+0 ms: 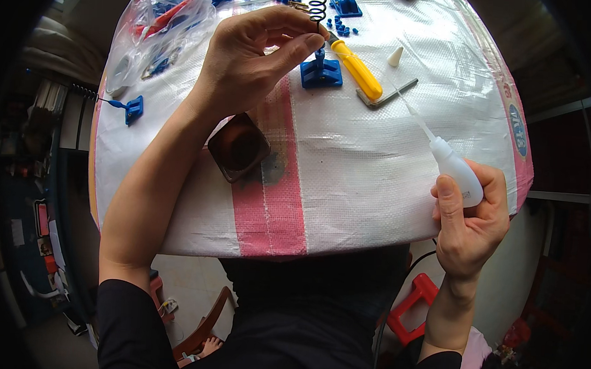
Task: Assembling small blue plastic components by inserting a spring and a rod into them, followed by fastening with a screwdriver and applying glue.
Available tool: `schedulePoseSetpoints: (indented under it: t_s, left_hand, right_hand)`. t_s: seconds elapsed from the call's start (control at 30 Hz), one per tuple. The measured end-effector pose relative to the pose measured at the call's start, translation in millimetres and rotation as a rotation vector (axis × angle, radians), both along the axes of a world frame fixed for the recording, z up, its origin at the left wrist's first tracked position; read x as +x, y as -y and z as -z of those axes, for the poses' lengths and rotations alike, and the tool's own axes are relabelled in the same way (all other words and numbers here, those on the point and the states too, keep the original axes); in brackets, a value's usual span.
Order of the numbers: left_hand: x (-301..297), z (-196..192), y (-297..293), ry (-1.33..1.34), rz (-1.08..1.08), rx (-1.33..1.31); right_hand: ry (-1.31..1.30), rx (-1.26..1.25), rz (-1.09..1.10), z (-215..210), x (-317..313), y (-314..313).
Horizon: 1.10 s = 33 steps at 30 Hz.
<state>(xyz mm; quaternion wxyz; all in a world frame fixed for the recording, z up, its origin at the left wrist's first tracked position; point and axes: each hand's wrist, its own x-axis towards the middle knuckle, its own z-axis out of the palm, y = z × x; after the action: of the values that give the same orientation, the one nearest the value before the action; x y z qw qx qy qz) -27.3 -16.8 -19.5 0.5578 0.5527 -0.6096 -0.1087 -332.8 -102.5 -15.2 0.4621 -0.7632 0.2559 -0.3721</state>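
My left hand (pixel 262 48) reaches over the table, thumb and fingers pinched at the lower end of a dark coil spring (pixel 318 7). Right below the fingertips stands a blue plastic part with a square base (pixel 321 75), its stem meeting the spring's end. Exactly how stem and spring join is hidden by the fingers. At the right, my right hand (pixel 469 215) is wrapped round a white squeeze glue bottle (pixel 456 170). Its long thin nozzle tilts up and left, away from the blue part. A small white cone-shaped cap (pixel 395 56) stands apart on the table.
A yellow-handled tool (pixel 358 72) lies by a grey bent metal rod (pixel 395 95). Under my left forearm sits a dark square container (pixel 239 148). Further round are another blue base (pixel 346 6), a blue part with spring (pixel 133 109), a plastic bag (pixel 167 20) and small blue bits (pixel 342 28).
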Motion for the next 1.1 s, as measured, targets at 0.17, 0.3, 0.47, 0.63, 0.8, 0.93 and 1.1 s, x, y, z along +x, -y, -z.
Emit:
schedulePoseSetpoints:
  t_s: [0.17, 0.3, 0.47, 0.63, 0.8, 0.93, 1.1]
  left_hand:
    - [-0.1, 0.3, 0.5, -0.016, 0.009, -0.002]
    - [-0.4, -0.7, -0.3, -0.004, 0.003, -0.001]
    - [-1.4, -1.4, -0.9, -0.019, -0.001, 0.016]
    - [-2.8, -3.0, -0.6, -0.012, -0.007, 0.024]
    - [-2.9, -3.5, -1.2, 0.011, -0.013, 0.016]
    - [-2.3, -3.5, -0.8, 0.021, -0.019, 0.017]
    - [-2.8, -2.6, -0.9, -0.026, -0.003, 0.02]
  right_hand:
    - [-0.006, -0.023, 0.005, 1.3, -0.5, 0.6]
    - [-0.007, -0.021, 0.003, 0.9, -0.1, 0.7]
    - [-0.001, -0.021, 0.006, 1.2, 0.8, 0.2]
    - [-0.017, -0.033, 0.008, 0.3, 0.2, 0.5]
    - [-0.018, -0.048, 0.007, 2.0, 0.1, 1.3]
    - [-0.023, -0.061, 0.006, 1.1, 0.2, 1.5]
    - [-0.012, -0.027, 0.008, 1.2, 0.5, 0.6]
